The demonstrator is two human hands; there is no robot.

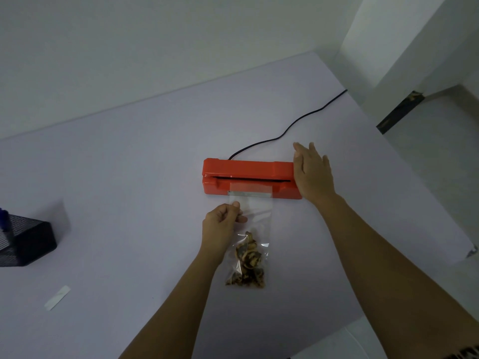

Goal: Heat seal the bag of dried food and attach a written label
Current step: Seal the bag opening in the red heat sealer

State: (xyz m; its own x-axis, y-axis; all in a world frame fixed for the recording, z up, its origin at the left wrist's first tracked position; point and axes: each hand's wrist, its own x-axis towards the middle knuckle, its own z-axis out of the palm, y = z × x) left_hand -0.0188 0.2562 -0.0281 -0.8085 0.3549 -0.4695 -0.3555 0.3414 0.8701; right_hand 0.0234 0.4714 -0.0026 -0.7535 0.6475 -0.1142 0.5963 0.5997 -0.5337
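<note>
Clear bag (252, 229) of seemingly dried peel

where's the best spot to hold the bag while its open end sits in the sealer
Probably the flat, empty clear part of the bag, between the dried food and the red sealer. Come in from the left edge, where the left hand pinches it now: that part is thin and flat, and the bulky food stays out of the grip.

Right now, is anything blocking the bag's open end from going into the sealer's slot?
Nothing visible does. The bag lies with its top edge against the front of the red sealer, just below the slot. The left hand pinches the bag's left edge.
</note>
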